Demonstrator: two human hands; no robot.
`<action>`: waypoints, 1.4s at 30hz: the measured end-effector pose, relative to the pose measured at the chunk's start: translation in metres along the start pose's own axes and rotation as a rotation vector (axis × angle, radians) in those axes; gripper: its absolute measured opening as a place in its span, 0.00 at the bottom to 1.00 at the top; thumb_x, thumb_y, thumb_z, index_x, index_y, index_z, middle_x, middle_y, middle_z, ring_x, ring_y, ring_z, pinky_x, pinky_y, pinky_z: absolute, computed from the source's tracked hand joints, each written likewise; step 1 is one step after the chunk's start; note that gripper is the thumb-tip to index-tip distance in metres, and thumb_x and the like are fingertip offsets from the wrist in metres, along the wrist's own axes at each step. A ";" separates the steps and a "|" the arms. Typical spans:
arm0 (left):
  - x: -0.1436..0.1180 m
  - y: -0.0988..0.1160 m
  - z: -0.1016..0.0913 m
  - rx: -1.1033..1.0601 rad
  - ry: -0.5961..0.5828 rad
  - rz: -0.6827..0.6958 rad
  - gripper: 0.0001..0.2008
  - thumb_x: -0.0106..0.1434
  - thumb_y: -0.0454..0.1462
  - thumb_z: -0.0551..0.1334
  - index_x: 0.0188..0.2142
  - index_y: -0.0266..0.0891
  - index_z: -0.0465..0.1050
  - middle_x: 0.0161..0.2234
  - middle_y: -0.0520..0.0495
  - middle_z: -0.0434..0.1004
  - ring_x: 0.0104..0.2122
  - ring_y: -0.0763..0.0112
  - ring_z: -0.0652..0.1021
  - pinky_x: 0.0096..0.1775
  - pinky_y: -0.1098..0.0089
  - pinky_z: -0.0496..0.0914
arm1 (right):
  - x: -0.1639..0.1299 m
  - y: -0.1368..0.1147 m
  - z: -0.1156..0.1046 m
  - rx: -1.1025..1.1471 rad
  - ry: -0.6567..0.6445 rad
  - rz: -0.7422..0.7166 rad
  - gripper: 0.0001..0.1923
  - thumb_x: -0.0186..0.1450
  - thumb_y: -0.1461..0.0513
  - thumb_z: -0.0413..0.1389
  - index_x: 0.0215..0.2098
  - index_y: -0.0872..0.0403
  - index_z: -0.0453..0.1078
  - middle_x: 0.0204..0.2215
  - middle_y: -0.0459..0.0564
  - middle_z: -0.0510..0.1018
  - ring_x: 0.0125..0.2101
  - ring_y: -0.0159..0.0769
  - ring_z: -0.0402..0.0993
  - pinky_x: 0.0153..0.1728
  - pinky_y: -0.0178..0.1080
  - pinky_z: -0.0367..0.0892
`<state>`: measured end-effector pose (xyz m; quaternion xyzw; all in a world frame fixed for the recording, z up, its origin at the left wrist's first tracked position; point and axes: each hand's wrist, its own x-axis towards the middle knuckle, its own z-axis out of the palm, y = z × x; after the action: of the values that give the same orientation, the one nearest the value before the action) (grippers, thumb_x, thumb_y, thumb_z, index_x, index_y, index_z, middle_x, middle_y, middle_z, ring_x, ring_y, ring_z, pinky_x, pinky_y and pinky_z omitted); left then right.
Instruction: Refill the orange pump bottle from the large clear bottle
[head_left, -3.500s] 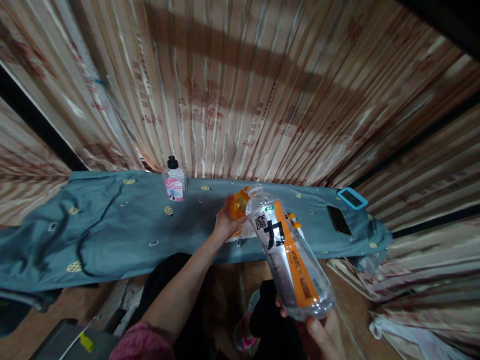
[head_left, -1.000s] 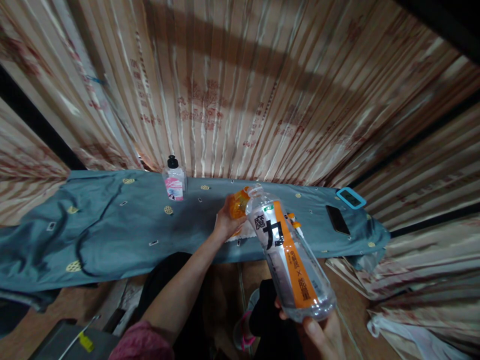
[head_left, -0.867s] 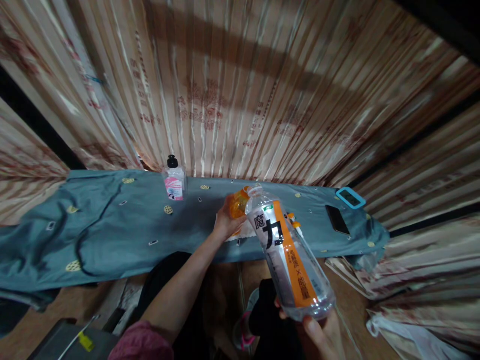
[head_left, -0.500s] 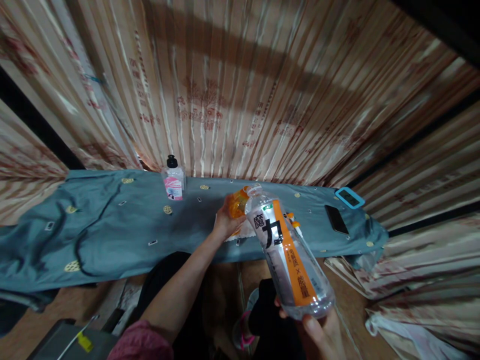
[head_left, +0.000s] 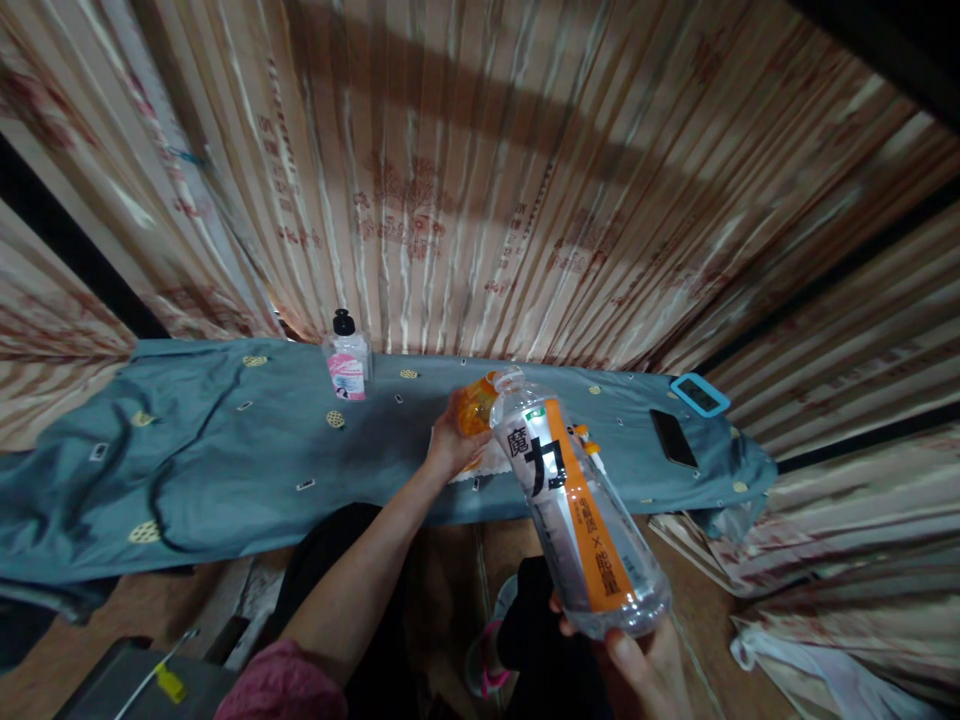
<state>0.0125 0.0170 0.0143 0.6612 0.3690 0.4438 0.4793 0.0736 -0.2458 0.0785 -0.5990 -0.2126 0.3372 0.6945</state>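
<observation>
Head view, only one there is: L hand is closed round an orange container, most of its fingers out of sight, thumb side toward the R. R hand grips a big clear bottle by its base, thumb on the near edge, fingertips curled round the left edge. Bottle's tilted, neck leaning away from the R hand and over by the L hand. Its mouth sits just beside the container's rim; can't tell from here if they touch. No cap seen on the bottle.

Step in hand, I'd say: lining bottle mouth up w/ container rim. Any liquid running? Can't tell. Next move prob. calls for a firm L grip, and only a small wrist turn from the R, since the neck's at the far end from that hand & would swing a lot.

Rest, quick: a pale cloth just under the L hand, half hidden. A small orange-and-white thing to the right of the L hand, partly behind the bottle, too small to make out. Farther right, beyond the R hand, a phone lying flat, w/ a blue-framed gadget just past it. Left of the L hand & a bit farther off, a soap-type bottle upright. All on a blue-green cover.
</observation>
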 end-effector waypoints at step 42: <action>0.000 -0.003 0.000 -0.004 -0.013 0.037 0.29 0.47 0.35 0.68 0.49 0.43 0.62 0.42 0.50 0.76 0.40 0.64 0.79 0.43 0.66 0.73 | -0.002 0.005 -0.001 -0.038 0.014 -0.020 0.24 0.47 0.48 0.67 0.35 0.53 0.72 0.23 0.51 0.82 0.29 0.43 0.80 0.29 0.37 0.71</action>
<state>0.0127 0.0178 0.0114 0.6698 0.3526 0.4491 0.4748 0.0721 -0.2471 0.0741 -0.6123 -0.2203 0.3220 0.6876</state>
